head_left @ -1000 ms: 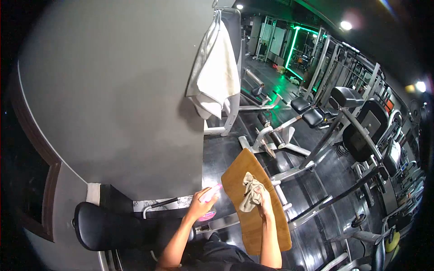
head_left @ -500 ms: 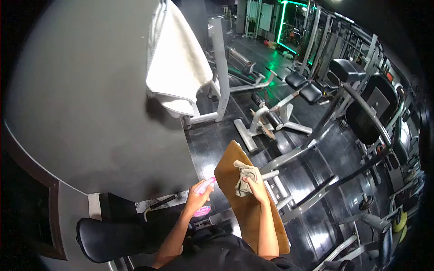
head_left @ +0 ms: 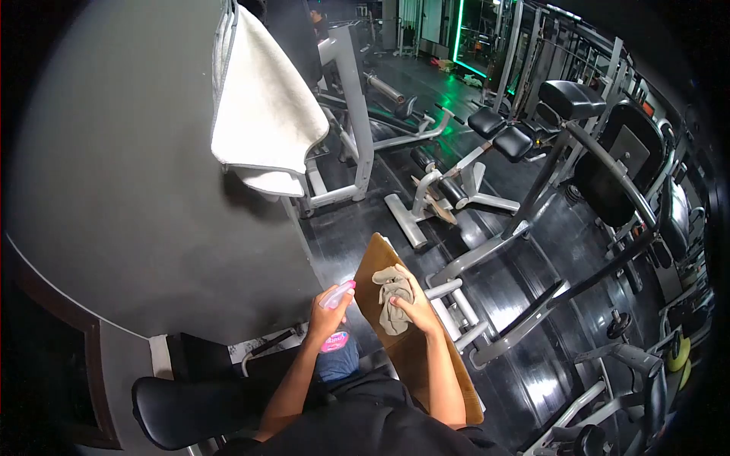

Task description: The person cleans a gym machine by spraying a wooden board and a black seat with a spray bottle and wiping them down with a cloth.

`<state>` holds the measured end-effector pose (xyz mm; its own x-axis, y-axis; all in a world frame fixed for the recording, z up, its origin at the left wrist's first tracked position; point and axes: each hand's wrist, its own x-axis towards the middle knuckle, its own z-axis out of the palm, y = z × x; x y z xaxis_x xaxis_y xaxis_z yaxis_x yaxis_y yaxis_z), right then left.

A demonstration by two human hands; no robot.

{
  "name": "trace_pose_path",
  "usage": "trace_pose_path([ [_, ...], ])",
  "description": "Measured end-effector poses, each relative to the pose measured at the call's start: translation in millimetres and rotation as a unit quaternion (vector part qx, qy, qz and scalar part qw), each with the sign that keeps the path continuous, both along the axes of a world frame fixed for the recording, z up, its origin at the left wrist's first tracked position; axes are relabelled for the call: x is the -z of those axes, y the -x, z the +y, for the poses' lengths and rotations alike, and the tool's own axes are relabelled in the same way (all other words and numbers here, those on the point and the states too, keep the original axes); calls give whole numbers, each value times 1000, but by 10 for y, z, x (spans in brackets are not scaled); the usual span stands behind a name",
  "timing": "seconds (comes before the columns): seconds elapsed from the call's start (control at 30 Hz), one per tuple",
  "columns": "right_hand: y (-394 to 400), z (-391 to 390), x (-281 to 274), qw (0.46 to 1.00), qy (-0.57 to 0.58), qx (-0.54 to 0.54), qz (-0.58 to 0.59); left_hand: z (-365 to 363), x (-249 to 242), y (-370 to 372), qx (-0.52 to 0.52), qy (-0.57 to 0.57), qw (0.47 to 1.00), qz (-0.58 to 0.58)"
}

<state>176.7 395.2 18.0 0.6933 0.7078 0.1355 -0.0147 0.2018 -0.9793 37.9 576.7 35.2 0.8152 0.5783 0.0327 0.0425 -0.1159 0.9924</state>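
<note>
My left hand (head_left: 328, 313) is wrapped round the neck of a spray bottle (head_left: 334, 341) with a pink nozzle and a pink label. In my right hand (head_left: 417, 310) is a crumpled beige cloth (head_left: 393, 302), its folds bunched under the thumb. Behind the cloth a long brown board (head_left: 370, 262) slants down toward my body. Whether the cloth touches the board is unclear.
A white towel (head_left: 266, 106) hangs at the grey wall (head_left: 129, 152). A black padded seat (head_left: 182, 410) is at lower left. Gym machines with black pads (head_left: 513, 142) and grey frames (head_left: 487, 258) fill the right side.
The view has shifted, and the towel and machines sit farther left. My right hand and the cloth have moved slightly left and up along the board. Blue fabric now shows below the bottle.
</note>
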Motion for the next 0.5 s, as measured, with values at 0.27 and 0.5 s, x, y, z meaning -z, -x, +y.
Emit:
trace_pose_path([
  [0.27,-26,-22,1,999,34,-36,18,87,8,-185,-10,-25,1000,12],
  [0.5,8,-2,9,999,44,-12,7,239,90,-431,18,-18,999,42],
])
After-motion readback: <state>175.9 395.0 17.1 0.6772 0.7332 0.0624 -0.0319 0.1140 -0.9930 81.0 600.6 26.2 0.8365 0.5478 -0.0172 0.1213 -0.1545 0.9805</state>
